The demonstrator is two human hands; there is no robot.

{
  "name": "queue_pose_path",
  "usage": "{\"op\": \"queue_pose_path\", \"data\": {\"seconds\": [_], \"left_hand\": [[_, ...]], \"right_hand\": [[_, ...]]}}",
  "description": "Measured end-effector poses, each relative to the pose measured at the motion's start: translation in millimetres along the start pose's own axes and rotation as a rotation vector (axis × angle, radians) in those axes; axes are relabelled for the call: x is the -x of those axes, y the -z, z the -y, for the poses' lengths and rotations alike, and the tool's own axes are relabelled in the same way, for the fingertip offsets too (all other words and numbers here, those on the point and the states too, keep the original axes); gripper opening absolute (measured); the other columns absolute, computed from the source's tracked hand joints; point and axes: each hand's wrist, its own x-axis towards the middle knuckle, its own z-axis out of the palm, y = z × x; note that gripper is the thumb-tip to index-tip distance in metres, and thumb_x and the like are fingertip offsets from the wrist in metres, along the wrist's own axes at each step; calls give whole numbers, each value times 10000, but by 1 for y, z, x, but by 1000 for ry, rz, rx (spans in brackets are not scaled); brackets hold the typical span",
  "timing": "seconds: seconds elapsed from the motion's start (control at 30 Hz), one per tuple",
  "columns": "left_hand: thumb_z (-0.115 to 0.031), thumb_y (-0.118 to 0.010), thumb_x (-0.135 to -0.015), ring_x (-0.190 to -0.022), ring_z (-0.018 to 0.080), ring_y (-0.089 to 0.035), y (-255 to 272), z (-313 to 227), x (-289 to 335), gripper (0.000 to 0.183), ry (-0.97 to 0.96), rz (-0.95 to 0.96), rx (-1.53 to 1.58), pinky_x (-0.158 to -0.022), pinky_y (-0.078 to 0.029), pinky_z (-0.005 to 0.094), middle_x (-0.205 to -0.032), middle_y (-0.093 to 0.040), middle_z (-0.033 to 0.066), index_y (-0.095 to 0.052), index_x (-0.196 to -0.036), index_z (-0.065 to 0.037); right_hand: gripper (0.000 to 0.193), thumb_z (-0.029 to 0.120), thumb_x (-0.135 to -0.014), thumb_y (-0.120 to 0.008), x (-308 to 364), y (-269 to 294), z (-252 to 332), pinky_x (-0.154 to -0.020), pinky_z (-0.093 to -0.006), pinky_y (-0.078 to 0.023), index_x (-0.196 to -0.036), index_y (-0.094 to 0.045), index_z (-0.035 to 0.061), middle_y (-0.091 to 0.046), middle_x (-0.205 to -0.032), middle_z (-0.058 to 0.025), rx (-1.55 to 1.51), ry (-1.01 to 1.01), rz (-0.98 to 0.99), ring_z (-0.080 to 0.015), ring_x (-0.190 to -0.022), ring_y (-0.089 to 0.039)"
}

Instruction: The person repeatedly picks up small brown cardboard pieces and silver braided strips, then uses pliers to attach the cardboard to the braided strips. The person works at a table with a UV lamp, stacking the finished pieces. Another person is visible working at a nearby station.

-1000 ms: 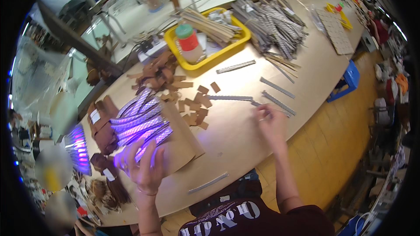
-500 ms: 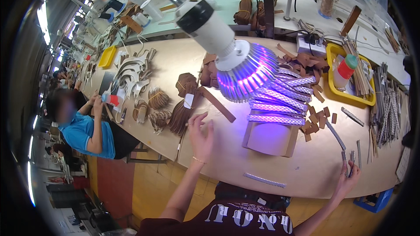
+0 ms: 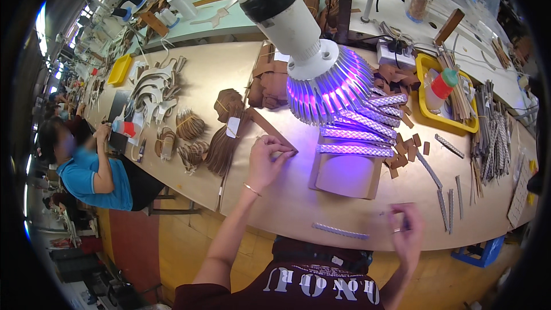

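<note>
The brown strip lies slantwise on the left half of the bench, between a tied brown bundle and a cardboard block. At its near right end, the left hand has thumb and forefinger apparently pinched on the tip. The right hand, near the front edge, is blurred; its fingers curl, but whether they grip anything I cannot tell. The strip looks thin, light and flexible, probably hard to damage; lying flat, it should lift most easily by that end or a long edge. The lamp hangs over the braided strips on the block's far part, limiting height there. More room lies nearer, between block and front edge, where only a lone braided strip lies.
</note>
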Motion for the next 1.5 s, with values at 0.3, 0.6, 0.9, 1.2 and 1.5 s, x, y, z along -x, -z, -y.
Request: {"op": "queue_pose_path", "data": {"seconds": [0.3, 0.6, 0.9, 1.2, 1.5], "left_hand": [[-114, -662, -867, -736, 147, -587, 18, -8, 52, 126, 113, 236, 301, -673, -462, 279, -784, -661, 85, -718, -856, 0], [-174, -601, -940, -701, 95, -580, 15, -4, 53, 169, 390, -14, 484, -641, -460, 248, -756, -632, 27, -654, -936, -14], [-72, -443, -958, -1032, 292, -577, 164, -14, 36, 282, -97, -952, -704, -919, -443, 375, -1092, -607, 209, -569, -1159, 79], [-148, -668, -841, -924, 271, -534, 4, -83, 87, 163, -345, -419, 51, -818, -432, 391, -1080, -474, 135, -552, -923, -68], [-184, -592, -893, -1034, 266, -544, -26, -1, 93, 319, -243, -361, 312, -839, -433, 404, -1070, -539, 135, -461, -1160, -69]], "right_hand": [[242, 172, -808, -668, -13, -115, 62, -693, -433, -512, -1010, -570, 82, -518, -1303, -118, 423, 537, 702, -328, -737, -635], [248, 117, -751, -656, -16, -162, 45, -628, -372, -512, -945, -526, 35, -460, -1404, -192, 730, 665, 546, -235, -614, -642], [258, 127, -787, -648, -26, -144, 61, -719, -390, -536, -995, -547, 12, -586, -1106, -155, 181, 449, 497, -292, -799, -666], [385, 301, -842, -730, -25, -114, 86, -693, -316, -495, -1052, -629, -5, -678, -863, -134, -746, 173, 403, -160, -742, -612], [296, 286, -876, -664, -24, -123, 83, -605, -343, -452, -905, -675, -8, -610, -693, -151, -717, 282, 312, -198, -600, -518]]}}
